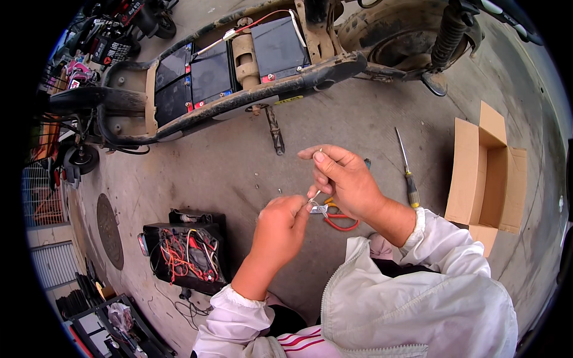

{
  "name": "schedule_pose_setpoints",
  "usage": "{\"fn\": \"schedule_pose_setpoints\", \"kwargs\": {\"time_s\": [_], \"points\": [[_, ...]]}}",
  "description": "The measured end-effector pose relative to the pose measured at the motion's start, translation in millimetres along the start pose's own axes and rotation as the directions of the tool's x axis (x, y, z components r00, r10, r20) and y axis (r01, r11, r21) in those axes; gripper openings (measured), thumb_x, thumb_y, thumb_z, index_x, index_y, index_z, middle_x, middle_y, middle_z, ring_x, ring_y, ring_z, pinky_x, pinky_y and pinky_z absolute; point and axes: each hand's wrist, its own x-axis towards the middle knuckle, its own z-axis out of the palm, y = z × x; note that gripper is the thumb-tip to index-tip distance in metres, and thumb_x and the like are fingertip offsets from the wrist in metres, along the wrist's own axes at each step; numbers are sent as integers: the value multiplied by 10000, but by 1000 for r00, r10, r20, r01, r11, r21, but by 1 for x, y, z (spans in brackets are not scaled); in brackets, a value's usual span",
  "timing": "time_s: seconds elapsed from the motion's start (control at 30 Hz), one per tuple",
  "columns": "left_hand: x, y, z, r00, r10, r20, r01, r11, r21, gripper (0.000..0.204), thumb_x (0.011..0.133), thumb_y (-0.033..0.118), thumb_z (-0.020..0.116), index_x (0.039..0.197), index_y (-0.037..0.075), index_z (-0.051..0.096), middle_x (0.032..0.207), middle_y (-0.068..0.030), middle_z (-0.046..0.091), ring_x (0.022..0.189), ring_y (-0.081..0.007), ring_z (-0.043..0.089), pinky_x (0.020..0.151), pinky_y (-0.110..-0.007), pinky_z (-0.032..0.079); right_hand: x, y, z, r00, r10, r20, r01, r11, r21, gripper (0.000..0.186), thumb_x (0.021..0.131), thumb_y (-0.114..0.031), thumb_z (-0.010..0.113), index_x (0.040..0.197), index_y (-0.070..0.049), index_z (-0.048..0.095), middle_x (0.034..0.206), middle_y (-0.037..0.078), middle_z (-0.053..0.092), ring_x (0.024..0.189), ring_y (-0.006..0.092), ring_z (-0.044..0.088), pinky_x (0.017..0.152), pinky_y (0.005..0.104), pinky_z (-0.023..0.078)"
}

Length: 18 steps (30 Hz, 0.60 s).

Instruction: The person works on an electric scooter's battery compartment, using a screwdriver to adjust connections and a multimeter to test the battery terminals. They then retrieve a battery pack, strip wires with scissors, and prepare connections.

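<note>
A thin whitish wire [315,196] runs between my two hands, over the concrete floor. My left hand [279,225] is closed, its thumb and forefinger pinching the wire's lower part. Higher up and to the right, my right hand [349,184] pinches the upper part between thumb and forefinger, with the tip just showing above. Below my right hand is a hand tool with red and yellow handles [341,225], perhaps pliers; its other end is hidden. A screwdriver [410,182] with a yellow and black handle lies right of my right hand.
Across the top stretches a scooter frame [224,113] holding several black batteries [278,48], with a wheel [406,39] at right. An opened cardboard box [465,173] stands on the right. A black case full of wires [185,253] and a toolbox [152,334] sit at left.
</note>
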Motion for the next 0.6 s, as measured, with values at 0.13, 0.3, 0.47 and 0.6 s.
{"fn": "schedule_pose_setpoints", "kwargs": {"time_s": [0.13, 0.3, 0.47, 0.6], "points": [[2, 4, -8, 920, -362, 152, 391, 884, -258, 157, 918, 131, 644, 877, -21, 644, 679, -102, 591, 621, -208, 553, 596, -357, 449, -3, 11, 2, 997, 81, 17, -82, 966, 246, 356, 1038, -196, 494, 1285, 57, 534, 926, 45, 617, 892, 145, 618, 861, 328, 531], [2, 5, -3, 912, -374, 170, 411, 826, -385, 174, 928, 144, 639, 887, -24, 653, 667, -68, 558, 626, -110, 484, 585, -313, 430, -6, 22, 0, 988, 106, 112, -131, 961, 244, 287, 1033, -158, 495, 1219, 54, 551, 912, 56, 614, 901, 151, 606, 875, 329, 514], [-1, 11, -12, 996, -36, 80, 48, 985, -166, 117, 908, 116, 634, 902, 1, 657, 706, -135, 600, 670, -284, 603, 662, -393, 476, -6, 13, 7, 983, 183, 20, -174, 892, 418, 222, 1022, -131, 506, 1125, 53, 576, 772, 19, 512, 673, 98, 454, 670, 284, 444], [-6, 13, -17, 977, 72, 201, -48, 991, -123, 92, 891, 102, 634, 886, 10, 633, 725, -157, 605, 732, -376, 600, 699, -446, 480, -12, 6, 7, 960, 280, 29, -274, 905, 326, 236, 1015, -131, 507, 1116, 73, 571, 743, -1, 455, 623, 81, 369, 574, 260, 362]]}}
